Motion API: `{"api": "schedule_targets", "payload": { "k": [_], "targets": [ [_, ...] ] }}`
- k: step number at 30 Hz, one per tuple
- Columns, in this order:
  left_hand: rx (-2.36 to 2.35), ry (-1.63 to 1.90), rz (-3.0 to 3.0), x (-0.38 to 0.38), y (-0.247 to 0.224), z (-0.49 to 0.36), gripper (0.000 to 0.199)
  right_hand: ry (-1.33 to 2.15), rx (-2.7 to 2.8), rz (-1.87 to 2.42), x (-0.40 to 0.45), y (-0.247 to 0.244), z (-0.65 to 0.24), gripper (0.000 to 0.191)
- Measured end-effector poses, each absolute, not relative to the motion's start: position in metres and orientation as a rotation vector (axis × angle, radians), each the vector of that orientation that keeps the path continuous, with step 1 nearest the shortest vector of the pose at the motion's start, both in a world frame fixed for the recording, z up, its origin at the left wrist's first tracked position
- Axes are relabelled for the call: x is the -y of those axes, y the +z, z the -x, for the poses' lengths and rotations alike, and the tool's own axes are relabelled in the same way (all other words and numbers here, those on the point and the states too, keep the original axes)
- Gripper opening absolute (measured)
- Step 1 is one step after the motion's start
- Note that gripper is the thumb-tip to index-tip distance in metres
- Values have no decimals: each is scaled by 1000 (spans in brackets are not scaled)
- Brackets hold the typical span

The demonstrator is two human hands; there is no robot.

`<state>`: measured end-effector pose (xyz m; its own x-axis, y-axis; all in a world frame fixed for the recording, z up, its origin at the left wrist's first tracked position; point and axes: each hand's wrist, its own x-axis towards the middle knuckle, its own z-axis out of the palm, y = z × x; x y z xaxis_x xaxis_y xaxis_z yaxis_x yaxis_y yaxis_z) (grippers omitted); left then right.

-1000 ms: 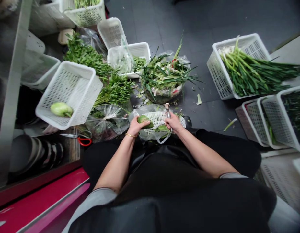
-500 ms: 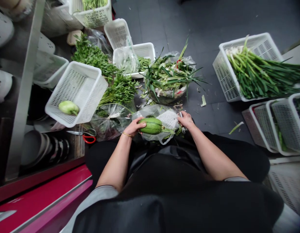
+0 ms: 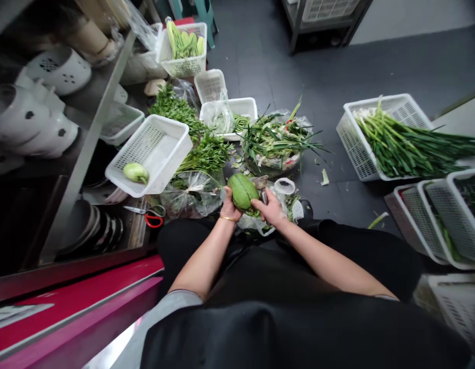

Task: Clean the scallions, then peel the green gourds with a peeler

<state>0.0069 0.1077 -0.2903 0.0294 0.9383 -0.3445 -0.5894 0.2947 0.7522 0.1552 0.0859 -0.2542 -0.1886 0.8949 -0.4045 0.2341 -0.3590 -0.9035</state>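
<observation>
A green striped squash point(image 3: 242, 191) is held up above a plastic bag of scraps between my knees. My left hand point(image 3: 230, 206) is wrapped round its lower left side. On the other side my right hand point(image 3: 273, 209) grips a small metal tool point(image 3: 264, 197), its thumb against the squash's lower end; the tool's working end is hard to make out. A white foam net point(image 3: 284, 186) lies just beyond my right hand. One pale green squash point(image 3: 136, 173) rests in the white basket point(image 3: 172, 141) at the left.
Leafy greens point(image 3: 210, 151) and a heaped bowl of trimmings point(image 3: 278, 138) stand ahead. Red-handled scissors point(image 3: 153, 220) lie on the shelf edge at the left. At the right, a basket point(image 3: 356, 146) holds long green stalks point(image 3: 407, 143), beside several nested baskets point(image 3: 422, 225).
The squash has turned more upright, and my right hand has moved in against it. The white foam net has shifted away from the squash. The view has tilted up and shifted left.
</observation>
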Motion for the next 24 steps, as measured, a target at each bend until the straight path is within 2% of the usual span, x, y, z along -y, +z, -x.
{"api": "schedule_targets", "payload": {
  "k": [3, 5, 11, 15, 20, 24],
  "targets": [
    [-950, 1250, -357, -101, -293, -10, 80, 1409, 1592, 1604, -75, -249, -148, 56],
    [-964, 1258, -371, -98, -290, -1, 77, 1426, 1670, 1601, -74, -239, -153, 52],
    [-921, 1259, -761, -100, -268, 27, 86, 1447, 1940, 1528, -98, -175, -170, 45],
    [-815, 1322, -842, -103, -265, 33, 78, 1084, 2333, 1427, -112, -155, -159, 37],
    [-681, 1383, -754, -103, -266, 30, 72, 621, 2667, 1190, -99, -180, -158, 28],
    [-617, 1474, -600, -108, -253, 34, 65, 648, 2728, 1105, -60, -229, -175, 32]
  ]
}}
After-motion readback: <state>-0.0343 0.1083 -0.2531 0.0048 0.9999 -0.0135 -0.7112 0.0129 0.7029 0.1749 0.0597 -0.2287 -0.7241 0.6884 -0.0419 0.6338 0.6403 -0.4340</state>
